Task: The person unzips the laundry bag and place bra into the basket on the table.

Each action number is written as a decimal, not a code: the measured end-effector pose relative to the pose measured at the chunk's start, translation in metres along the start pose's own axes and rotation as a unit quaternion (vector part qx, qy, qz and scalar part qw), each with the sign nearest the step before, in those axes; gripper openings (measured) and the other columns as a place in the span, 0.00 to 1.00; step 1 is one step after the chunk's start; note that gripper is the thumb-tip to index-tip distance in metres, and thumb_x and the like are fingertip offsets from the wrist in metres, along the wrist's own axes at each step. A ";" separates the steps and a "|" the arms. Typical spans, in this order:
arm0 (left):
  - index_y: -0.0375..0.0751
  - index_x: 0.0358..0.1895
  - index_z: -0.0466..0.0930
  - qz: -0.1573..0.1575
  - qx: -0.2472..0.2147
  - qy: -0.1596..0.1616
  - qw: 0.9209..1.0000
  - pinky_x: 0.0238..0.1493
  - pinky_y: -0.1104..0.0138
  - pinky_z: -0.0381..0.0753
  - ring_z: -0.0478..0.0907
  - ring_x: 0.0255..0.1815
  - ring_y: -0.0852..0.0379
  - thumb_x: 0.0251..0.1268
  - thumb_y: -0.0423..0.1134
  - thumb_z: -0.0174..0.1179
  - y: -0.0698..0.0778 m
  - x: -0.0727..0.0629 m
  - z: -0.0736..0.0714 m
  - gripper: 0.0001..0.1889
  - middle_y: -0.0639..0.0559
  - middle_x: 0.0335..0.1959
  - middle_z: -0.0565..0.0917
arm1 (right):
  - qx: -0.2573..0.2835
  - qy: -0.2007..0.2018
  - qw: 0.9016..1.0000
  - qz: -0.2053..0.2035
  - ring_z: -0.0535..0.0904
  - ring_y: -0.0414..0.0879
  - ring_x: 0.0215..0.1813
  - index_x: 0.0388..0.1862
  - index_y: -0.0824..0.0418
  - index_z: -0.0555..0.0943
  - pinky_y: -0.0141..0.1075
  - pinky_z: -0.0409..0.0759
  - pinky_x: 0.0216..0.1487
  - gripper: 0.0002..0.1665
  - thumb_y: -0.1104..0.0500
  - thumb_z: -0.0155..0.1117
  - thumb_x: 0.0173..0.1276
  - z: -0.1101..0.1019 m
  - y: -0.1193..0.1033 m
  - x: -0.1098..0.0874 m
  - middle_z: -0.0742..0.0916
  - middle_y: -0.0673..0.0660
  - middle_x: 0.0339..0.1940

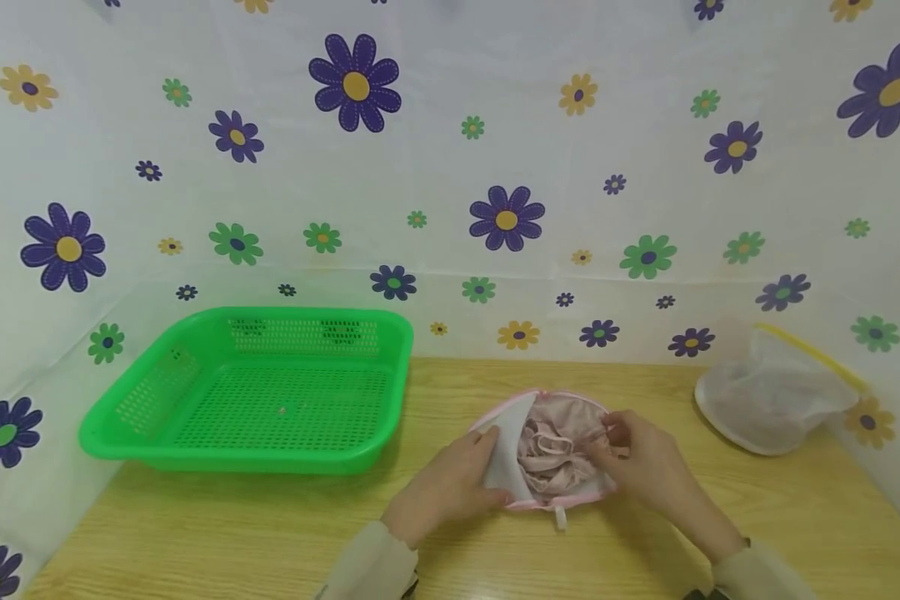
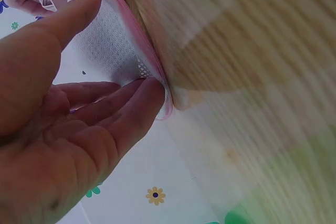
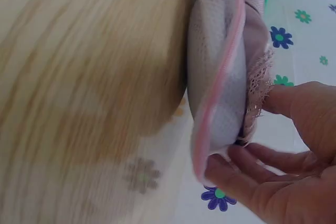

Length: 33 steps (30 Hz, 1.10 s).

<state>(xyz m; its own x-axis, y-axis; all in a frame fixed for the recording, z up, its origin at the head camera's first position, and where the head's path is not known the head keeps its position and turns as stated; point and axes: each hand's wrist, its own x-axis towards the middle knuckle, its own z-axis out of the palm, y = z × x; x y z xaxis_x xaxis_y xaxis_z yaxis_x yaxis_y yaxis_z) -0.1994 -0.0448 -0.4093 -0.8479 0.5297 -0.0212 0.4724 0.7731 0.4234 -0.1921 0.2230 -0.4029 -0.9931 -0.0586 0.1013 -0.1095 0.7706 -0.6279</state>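
A white mesh laundry bag (image 1: 506,454) with a pink zipped rim lies open on the table. Bunched in its opening is a dusty-pink bra (image 1: 558,454) with thin straps; lace edging shows in the right wrist view. My left hand (image 1: 453,471) holds the bag's left side, thumb near the front rim and fingers at the far edge. On the opposite side, my right hand (image 1: 641,458) grips the bag's edge, its thumb against the lace (image 3: 258,95) and fingertips by the pink rim (image 3: 218,100). A white zip tab (image 1: 561,518) hangs at the front.
To the left stands a green perforated plastic basket (image 1: 390,417). Another white mesh bag (image 1: 772,408), with a yellow edge, sits at the right against the flower-printed curtain (image 1: 435,167). All rest on a wood-grain table (image 1: 270,533).
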 end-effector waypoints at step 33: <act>0.29 0.77 0.60 0.003 0.018 -0.003 1.000 0.74 0.52 0.72 0.74 0.71 0.41 0.62 0.49 0.72 0.000 -0.002 0.000 0.46 0.35 0.73 0.73 | -0.149 -0.079 0.932 -0.322 0.65 0.29 0.26 0.25 0.53 0.81 0.26 0.68 0.29 0.09 0.64 0.73 0.54 0.009 -0.003 0.018 0.79 0.41 0.22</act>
<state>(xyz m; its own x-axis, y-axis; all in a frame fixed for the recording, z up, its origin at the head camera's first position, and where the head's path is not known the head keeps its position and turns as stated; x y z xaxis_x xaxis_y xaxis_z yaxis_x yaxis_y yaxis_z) -0.1979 -0.0455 -0.4093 -0.8438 0.5362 -0.0234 0.4858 0.7816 0.3913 -0.2102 0.2139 -0.4063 -0.7213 -0.6446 0.2533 -0.6922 0.6833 -0.2324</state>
